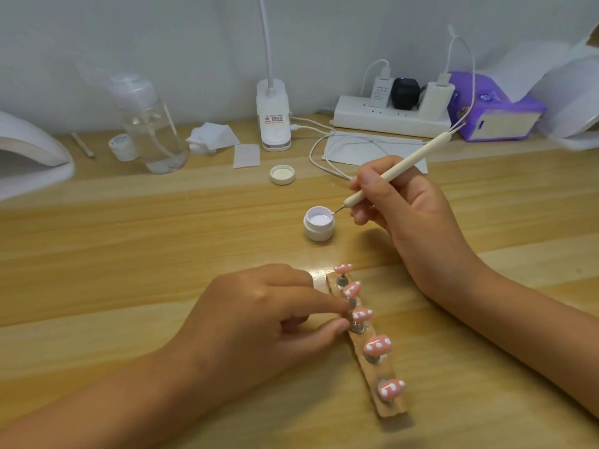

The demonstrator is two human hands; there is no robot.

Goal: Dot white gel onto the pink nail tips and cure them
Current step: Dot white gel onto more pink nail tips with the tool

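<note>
Holding dotting tool (409,159), right grip (405,209) beside gel jar (319,225)

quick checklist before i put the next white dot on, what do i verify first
1. Gel jar open, its lid lying apart on the table: ok.
2. Dotting tool tip at the jar's rim: ok; gel picked up on the tip: cannot tell.
3. Right hand has a pen-like grip on the tool: ok.
4. Left hand pinches the stand under the middle nail tip: ok.
5. Holder strip lies flat on the table: ok.
6. Curing lamp at the left edge, on or off: cannot tell.
</note>
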